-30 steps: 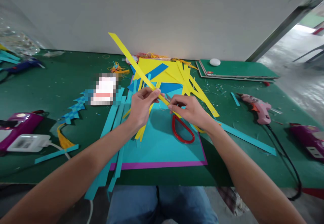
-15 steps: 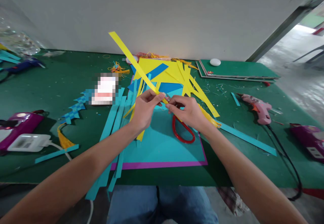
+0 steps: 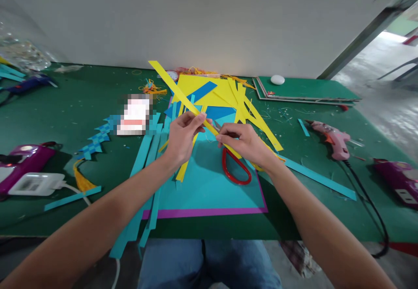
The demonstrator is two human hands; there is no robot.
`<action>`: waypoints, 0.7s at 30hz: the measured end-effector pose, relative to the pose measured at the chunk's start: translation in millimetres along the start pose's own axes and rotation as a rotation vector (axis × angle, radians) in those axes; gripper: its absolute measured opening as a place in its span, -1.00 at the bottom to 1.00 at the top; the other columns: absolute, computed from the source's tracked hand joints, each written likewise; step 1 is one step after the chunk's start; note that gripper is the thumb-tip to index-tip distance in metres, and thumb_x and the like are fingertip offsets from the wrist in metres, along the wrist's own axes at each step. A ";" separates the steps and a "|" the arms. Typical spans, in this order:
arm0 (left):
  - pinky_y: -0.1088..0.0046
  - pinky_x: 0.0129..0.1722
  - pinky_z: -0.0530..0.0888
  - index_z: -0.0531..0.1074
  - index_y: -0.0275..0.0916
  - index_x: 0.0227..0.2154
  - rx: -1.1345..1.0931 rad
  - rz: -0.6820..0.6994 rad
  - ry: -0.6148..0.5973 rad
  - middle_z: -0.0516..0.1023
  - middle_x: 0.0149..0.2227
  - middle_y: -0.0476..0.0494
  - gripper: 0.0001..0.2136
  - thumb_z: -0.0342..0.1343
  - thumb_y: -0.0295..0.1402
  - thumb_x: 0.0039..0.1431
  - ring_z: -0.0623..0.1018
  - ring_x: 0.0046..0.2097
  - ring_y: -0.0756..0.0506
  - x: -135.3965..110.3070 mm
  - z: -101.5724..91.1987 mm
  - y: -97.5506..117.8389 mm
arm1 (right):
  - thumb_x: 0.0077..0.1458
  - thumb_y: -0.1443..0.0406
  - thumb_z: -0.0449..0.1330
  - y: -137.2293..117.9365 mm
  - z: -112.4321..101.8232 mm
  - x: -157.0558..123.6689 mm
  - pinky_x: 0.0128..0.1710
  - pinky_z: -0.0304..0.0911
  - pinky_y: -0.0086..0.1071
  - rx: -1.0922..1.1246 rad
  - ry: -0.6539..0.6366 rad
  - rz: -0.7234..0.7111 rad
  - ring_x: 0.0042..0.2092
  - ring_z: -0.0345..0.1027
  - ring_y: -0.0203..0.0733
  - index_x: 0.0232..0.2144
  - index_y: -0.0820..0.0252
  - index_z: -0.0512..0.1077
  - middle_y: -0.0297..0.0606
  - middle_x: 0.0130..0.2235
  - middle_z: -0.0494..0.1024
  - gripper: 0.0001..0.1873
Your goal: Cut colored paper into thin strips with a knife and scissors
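A long yellow paper strip (image 3: 176,89) runs slantwise through both hands, its far end raised toward the wall. My left hand (image 3: 183,136) pinches it between thumb and fingers. Further down the strip, my right hand (image 3: 237,137) grips it near its lower part, which passes under the palm. Beneath the hands lie scissors with a red handle (image 3: 237,182), their blades partly hidden by my fingers. They rest on a turquoise paper sheet (image 3: 209,193) with a purple sheet edge (image 3: 209,213) showing below it.
Turquoise strips (image 3: 140,167) lie left of the sheet, near a pixelated phone-like object (image 3: 134,115) and a woven blue fish-like chain (image 3: 93,145). Yellow sheets and strips (image 3: 225,91) are behind. A pink glue gun (image 3: 333,141) and its cord are right; purple power strips (image 3: 28,162) sit at the sides.
The yellow strip's far end has dropped and shifted right. My left hand has moved slightly up and left along it, so the hands are farther apart and more strip shows between them.
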State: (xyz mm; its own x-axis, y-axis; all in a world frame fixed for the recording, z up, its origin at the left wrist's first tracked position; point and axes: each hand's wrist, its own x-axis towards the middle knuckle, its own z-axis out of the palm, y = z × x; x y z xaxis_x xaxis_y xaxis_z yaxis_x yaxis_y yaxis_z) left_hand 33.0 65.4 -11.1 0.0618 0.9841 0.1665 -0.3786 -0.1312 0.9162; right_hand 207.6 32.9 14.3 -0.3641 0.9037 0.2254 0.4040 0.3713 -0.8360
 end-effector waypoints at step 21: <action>0.46 -0.40 0.44 0.38 -0.21 -0.60 0.106 0.043 0.011 0.54 -0.50 0.01 -0.71 0.35 -0.21 0.01 0.50 -0.45 0.03 -12.1 7.0 -6.3 | 0.19 0.26 0.14 0.8 12.4 -0.1 -0.34 0.18 -0.37 -0.056 0.076 -0.050 -0.43 0.29 -0.30 -0.54 0.17 0.36 -0.35 -0.50 0.48 -0.74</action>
State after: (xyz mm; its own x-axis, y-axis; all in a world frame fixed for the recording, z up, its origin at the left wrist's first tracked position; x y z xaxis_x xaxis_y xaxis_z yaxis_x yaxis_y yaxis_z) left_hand 41.1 53.5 -16.3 0.0375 0.9784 0.2031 -0.2808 -0.1847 0.9418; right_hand 197.6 30.5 7.4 -0.3209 0.8967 0.3048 0.4338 0.4253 -0.7943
